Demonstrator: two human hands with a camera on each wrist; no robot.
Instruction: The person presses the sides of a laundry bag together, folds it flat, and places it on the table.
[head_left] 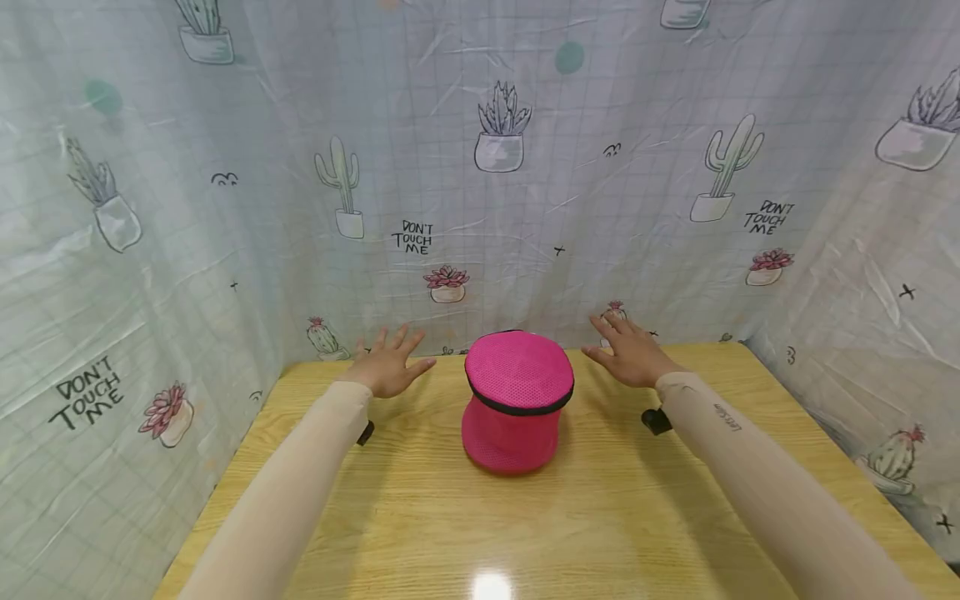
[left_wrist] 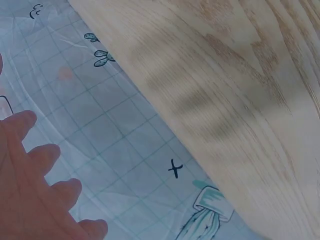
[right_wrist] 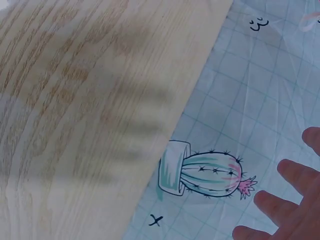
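A pale plastic curtain with a grid and cactus print (head_left: 405, 100) surrounds the far side and both flanks of a light yellow wood-grain table (head_left: 585, 525). Two long cream sleeves (head_left: 277, 492) reach in over the table, one on each side, both cut off by the bottom edge of the head view.

Between them, near the far edge of the table, stands a bright pink mesh thing with a rounded top, black edging, a narrower middle and a flared base (head_left: 517, 396). Only the head view shows it; its far side and its inside are hidden.

The left hand (head_left: 386, 365) is just beside it on the left, fingers spread and thumb pointing toward it, holding nothing. The right hand (head_left: 630, 352) mirrors this on the other side, also spread and without a grip on anything. Both are apart from the pink mesh.

The wrist views crop each hand at the picture's side, so mostly fingertips show, but they reveal soft finger shadows on the wood that the head view barely gives.

Small black pieces (head_left: 657, 421) sit at the wrists, partly covered by the sleeves. Tiny dark lettering (head_left: 727, 417) on the right sleeve is hard to read.
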